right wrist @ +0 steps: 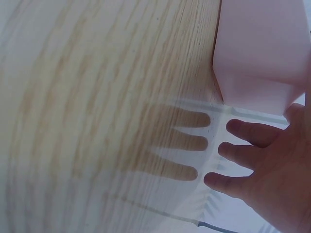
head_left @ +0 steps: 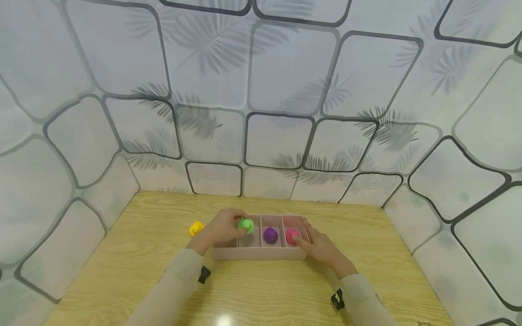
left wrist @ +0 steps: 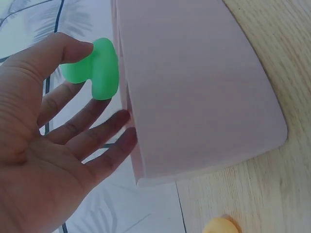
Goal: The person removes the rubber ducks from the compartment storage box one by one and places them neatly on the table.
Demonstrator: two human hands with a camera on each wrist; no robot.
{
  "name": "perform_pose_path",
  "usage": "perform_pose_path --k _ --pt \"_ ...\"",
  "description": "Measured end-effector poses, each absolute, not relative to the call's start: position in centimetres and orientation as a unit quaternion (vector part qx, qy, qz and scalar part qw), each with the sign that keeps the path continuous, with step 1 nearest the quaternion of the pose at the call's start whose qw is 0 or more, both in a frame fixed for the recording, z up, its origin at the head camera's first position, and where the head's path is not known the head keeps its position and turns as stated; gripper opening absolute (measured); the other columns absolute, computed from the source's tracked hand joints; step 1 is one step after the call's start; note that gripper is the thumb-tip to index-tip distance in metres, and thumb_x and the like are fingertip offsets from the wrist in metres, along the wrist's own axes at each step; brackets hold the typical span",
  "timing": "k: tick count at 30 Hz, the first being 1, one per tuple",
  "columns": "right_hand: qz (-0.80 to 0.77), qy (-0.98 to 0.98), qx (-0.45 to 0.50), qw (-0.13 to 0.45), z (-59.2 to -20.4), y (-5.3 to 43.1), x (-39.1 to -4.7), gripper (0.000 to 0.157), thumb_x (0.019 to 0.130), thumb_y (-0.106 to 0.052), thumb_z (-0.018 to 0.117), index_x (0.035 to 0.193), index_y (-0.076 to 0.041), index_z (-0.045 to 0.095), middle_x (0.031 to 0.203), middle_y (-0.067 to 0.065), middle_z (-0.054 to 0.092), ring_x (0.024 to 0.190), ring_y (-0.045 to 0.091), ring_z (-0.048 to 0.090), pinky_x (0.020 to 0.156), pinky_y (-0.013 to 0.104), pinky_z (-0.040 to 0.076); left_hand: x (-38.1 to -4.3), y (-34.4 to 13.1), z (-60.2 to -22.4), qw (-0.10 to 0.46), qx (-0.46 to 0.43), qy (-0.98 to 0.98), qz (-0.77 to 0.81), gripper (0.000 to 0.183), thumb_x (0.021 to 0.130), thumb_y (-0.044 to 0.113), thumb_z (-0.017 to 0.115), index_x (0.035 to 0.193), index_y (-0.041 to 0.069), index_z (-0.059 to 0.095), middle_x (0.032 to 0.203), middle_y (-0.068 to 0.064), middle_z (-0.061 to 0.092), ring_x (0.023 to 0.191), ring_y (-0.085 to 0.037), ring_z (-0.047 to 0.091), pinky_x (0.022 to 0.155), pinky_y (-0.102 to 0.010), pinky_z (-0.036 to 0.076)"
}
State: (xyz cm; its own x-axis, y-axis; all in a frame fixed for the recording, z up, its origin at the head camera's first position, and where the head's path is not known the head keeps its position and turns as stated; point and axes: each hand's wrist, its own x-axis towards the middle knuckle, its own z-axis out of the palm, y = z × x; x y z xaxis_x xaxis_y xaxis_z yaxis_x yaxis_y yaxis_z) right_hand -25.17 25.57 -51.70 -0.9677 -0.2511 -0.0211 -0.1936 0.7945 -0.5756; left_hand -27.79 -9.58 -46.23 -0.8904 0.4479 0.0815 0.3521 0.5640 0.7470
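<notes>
My left hand (head_left: 224,225) pinches a small green rubber duck (head_left: 246,225) between thumb and fingers above the pink divided box (head_left: 261,253). In the left wrist view the green duck (left wrist: 105,70) sits at the fingertips, while the lower fingers touch the box rim. A purple duck-like toy (head_left: 270,235) and a pink one (head_left: 292,235) lie in separate compartments on the right. At the box's right end, my right hand (head_left: 324,248) holds the wall, its thumb reaching inside over the pink toy. Three straight, spread fingers (right wrist: 243,155) hang clear of the box.
A yellow duck (head_left: 196,227) lies on the wooden table (head_left: 261,294), left of the box and beside my left wrist. Behind and at both sides stand patterned walls (head_left: 277,140). Black wrist straps (head_left: 337,299) show at my sleeves.
</notes>
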Motion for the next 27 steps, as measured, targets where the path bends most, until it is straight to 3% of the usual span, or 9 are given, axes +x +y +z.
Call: perform_pose_path --k 3,10,17,27 --pt "-0.301 0.945 -0.117 0.049 -51.6 25.6 -25.1 0.085 0.104 -0.059 0.055 0.17 -0.021 0.019 0.158 0.032 0.046 0.142 0.054 0.049 0.12 0.067 0.038 -27.7 -10.0 -46.0 0.048 0.222 0.874 0.429 0.03 0.085 0.009 0.081 0.114 0.009 0.074 0.116 -0.009 0.071 0.109 -0.027 0.066 0.096 -0.046 0.059" --pt "-0.299 0.946 -0.117 0.048 -51.7 25.6 -25.1 0.085 0.104 -0.06 0.055 0.17 -0.022 0.019 0.158 0.032 0.047 0.141 0.054 0.05 0.119 0.067 0.038 -27.8 -10.6 -46.3 0.043 0.199 0.859 0.47 0.032 0.085 0.011 0.083 0.116 0.009 0.073 0.124 -0.016 0.066 0.104 -0.027 0.07 0.084 -0.037 0.062" --pt "-0.298 0.946 -0.118 0.044 -51.8 25.7 -25.2 0.085 0.104 -0.06 0.055 0.17 -0.021 0.019 0.156 0.033 0.048 0.14 0.054 0.052 0.118 0.067 0.039 -27.7 -11.3 -47.0 0.044 0.174 0.818 0.547 0.034 0.089 0.011 0.08 0.122 0.005 0.072 0.129 -0.018 0.065 0.109 -0.032 0.07 0.089 -0.041 0.062" --pt "-0.295 0.947 -0.114 0.049 -51.7 25.6 -25.1 0.085 0.104 -0.06 0.054 0.17 -0.022 0.018 0.157 0.033 0.047 0.14 0.054 0.051 0.118 0.067 0.039 -27.7 -13.1 -47.4 -0.003 0.124 0.812 0.57 0.044 0.092 0.013 0.08 0.132 -0.002 0.067 0.135 -0.024 0.066 0.112 -0.036 0.07 0.085 -0.034 0.061"
